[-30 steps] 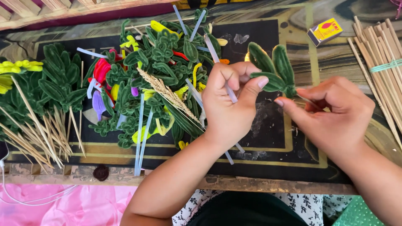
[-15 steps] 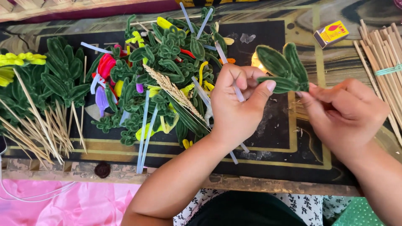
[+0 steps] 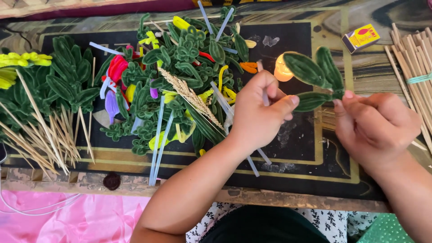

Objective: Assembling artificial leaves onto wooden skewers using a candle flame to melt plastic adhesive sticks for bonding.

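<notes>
Green pipe-cleaner leaf sprig: three fuzzy leaves, two pointing up, one pointing left, joined at the right end. It is held in the air above the dark tray, just right of the candle flame.

Right hand: grip closed on the sprig's joined end, thumb and forefinger pinching where the leaves meet.

Left hand: fingers curled shut around a pale plastic straw, which sticks out below the fist; thumb tip touches the lower leaf. What shows above the fist appears to be the same straw, but fingers hide the join.

Left of the hands, on the tray: heap of green chenille leaves and curls mixed with yellow, red and purple bits, more straws, and a dried grass ear lying across the top.

Far left: second cluster of green leaves on thin wooden sticks, with yellow flower pieces at the edge.

Upper right: small yellow matchbox on the worktop, well apart from the hands. Right edge: bundle of wooden skewers bound with a green band.

Near edge: pink cloth and patterned fabric below the worktop.
</notes>
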